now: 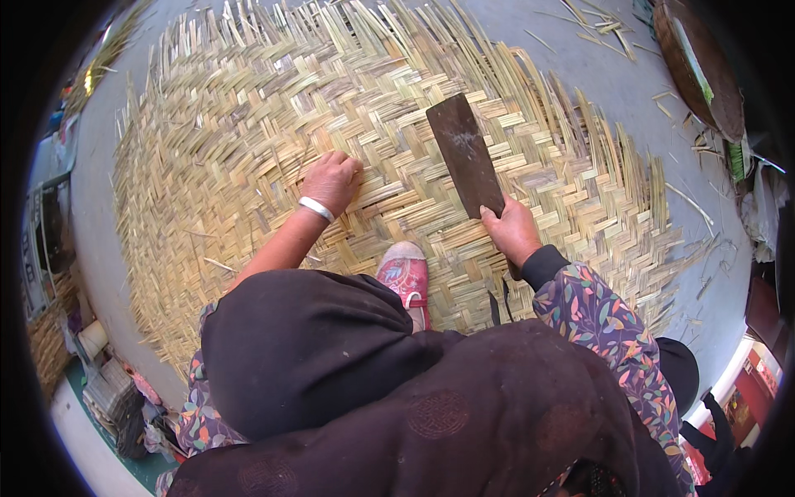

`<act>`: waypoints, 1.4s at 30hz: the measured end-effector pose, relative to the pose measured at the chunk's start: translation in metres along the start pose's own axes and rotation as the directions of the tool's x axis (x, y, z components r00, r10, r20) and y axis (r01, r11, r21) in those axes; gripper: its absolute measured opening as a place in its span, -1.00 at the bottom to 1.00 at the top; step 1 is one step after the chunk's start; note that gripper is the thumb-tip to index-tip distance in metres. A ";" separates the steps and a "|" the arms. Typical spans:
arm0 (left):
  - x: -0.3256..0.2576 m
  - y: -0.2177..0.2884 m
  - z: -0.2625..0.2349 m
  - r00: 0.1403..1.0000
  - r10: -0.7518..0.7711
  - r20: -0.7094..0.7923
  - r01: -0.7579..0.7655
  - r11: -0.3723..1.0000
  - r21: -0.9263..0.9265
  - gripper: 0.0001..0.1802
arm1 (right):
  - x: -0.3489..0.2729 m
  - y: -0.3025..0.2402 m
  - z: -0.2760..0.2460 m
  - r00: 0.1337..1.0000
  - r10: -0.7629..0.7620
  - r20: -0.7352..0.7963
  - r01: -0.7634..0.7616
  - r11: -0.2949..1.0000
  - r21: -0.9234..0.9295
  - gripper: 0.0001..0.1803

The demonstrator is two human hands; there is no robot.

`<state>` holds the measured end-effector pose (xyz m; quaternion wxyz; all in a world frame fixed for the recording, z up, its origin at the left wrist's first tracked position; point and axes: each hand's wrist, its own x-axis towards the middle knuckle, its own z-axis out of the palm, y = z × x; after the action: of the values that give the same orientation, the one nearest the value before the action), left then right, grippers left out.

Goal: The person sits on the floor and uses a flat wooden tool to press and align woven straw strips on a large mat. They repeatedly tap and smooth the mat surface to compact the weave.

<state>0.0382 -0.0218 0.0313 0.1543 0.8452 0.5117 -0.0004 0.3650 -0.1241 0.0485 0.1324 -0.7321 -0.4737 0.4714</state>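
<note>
A large mat [273, 108] of pale split strips in a herringbone weave lies on the floor, loose strip ends sticking out along its far and right edges. My left hand [333, 180], with a silver bangle at the wrist, rests on the mat left of centre. Its fingers are curled down against the weave, and whatever they pinch is hidden. To the right, my right hand [513, 232] grips a long dark cleaver-like blade [465, 149], broad and rectangular. The blade points away from me over the mat, tilted to the left; a short end shows below the hand.
My foot in a pink patterned shoe [406, 277] stands on the mat between my hands. Loose strips [604, 31] litter the grey floor at the far right, near a round brown object [696, 66]. Bundled items [112, 389] lie at the near left.
</note>
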 end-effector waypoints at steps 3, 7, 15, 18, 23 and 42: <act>0.009 0.001 0.002 0.995 -0.046 0.092 0.038 0.995 0.094 -0.88 | 0.000 0.001 0.000 1.000 0.011 0.004 -0.010 0.999 -0.043 -0.66; 0.012 -0.003 -0.004 0.980 0.022 0.200 -0.075 0.961 0.266 -0.88 | 0.001 0.000 0.000 1.000 -0.012 -0.004 0.012 1.000 -0.024 -0.66; 0.021 -0.009 -0.015 0.957 -0.024 0.288 0.004 0.998 0.070 -0.86 | 0.000 0.000 0.000 1.000 -0.002 -0.001 0.002 1.000 -0.011 -0.67; 0.016 -0.020 -0.022 0.936 -0.095 0.338 0.144 0.982 -0.123 -0.82 | 0.000 0.001 0.001 1.000 0.006 -0.003 -0.006 1.000 -0.026 -0.67; 0.004 -0.031 -0.026 0.924 -0.119 0.363 0.222 0.941 -0.256 -0.82 | 0.002 0.001 -0.001 0.999 0.017 0.035 -0.016 0.999 -0.048 -0.58; 0.021 -0.007 -0.016 0.944 0.024 0.330 -0.096 0.974 0.207 -0.83 | 0.002 -0.001 -0.005 0.998 0.029 0.057 -0.028 1.000 -0.012 -0.55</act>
<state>0.0399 0.0033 0.0417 0.1420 0.8607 0.4499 -0.1915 0.3681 -0.1204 0.0505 0.1080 -0.7257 -0.4696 0.4911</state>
